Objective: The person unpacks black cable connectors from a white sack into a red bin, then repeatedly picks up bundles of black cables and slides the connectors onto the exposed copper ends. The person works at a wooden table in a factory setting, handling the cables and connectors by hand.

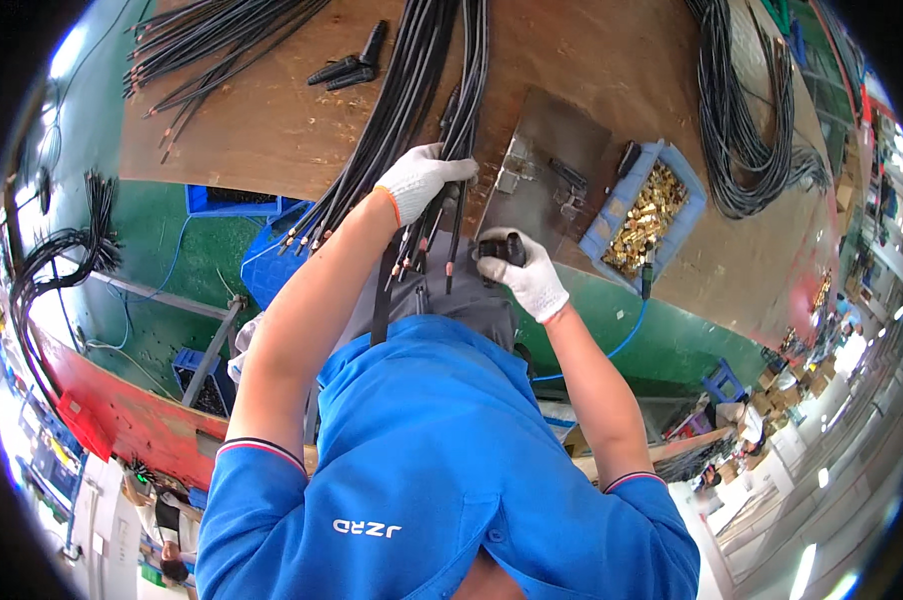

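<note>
My left hand [424, 182], in a white knitted glove, is closed round part of a bundle of black cables [464, 110]. Copper-coloured tips at the cables' ends hang over the table's near edge. More black cables [397, 120] run beneath and beside that wrist. To the right of the cable ends, my right hand [532, 280], gloved too, has its fingers closed on black cylindrical plastic sleeves [502, 247]; their exact number is partly hidden. Several similar black plastic sleeves [357, 68] lie on the brown table [562, 55] beyond the left hand.
Right of my right hand stands a blue bin [594, 232] of brass-coloured metal fittings [652, 215], beside a metal plate [542, 160] with a small fixture. Coiled black cables [747, 150] lie far right, and another cable bundle [212, 40] far left. Blue crates [234, 207] sit below the table edge.
</note>
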`<state>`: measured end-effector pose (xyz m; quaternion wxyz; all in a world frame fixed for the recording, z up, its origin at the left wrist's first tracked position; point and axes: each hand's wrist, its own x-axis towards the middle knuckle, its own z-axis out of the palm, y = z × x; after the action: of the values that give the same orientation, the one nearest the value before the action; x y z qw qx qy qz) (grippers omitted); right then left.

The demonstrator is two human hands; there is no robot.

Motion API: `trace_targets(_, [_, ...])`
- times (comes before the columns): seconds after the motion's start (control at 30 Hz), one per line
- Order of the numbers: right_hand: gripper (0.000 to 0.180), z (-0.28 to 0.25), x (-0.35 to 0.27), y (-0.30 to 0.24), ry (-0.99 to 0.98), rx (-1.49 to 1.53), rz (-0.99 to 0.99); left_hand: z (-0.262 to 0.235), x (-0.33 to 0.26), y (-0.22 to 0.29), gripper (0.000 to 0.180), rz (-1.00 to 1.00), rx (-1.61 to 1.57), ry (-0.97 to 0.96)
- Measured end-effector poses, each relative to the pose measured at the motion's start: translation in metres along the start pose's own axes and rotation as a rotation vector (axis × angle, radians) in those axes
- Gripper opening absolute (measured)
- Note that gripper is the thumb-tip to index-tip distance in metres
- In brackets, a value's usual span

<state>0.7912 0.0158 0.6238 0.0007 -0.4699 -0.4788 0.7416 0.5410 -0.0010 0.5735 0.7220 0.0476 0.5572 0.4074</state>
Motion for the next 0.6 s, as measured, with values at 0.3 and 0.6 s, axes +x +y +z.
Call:
trace_targets(0.3, [0.045, 0.008, -0.047, 0.017, -0.017, 0.041, 0.082, 0.030, 0.012, -0.017, 0.016, 0.071, -0.078, 0.115])
trace_targets(0.6, [0.044, 0.014, -0.058, 0.029, -0.005, 0.124, 0.140, 0.034, 0.019, -0.025, 0.013, 0.127, -0.085, 0.122])
